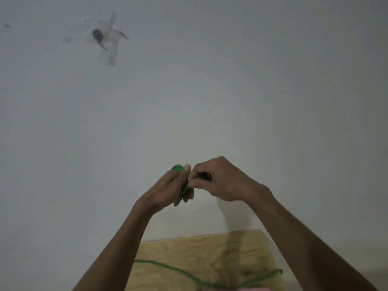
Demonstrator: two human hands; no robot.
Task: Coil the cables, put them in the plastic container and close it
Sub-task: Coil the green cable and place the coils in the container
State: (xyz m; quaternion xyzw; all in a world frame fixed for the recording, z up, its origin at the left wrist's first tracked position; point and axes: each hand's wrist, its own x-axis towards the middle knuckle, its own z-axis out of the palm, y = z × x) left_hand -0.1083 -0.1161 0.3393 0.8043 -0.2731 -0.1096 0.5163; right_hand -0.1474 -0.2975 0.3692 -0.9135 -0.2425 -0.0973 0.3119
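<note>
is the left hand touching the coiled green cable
Touching: the head view shows the left hand closed around the coiled green cable, loops passing between its fingers.

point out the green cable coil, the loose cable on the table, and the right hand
green cable coil (177, 167), head view, top of the loops above the left fingers
loose cable (168, 267), head view, strand lying on the wooden table
right hand (218, 179), head view, back of the hand

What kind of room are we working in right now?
Probably a plain indoor room, a home or small workspace. A bare white wall fills the view, with a dark object taped to it, and a plywood tabletop stands against it. The green cable trails across the wood.
</note>
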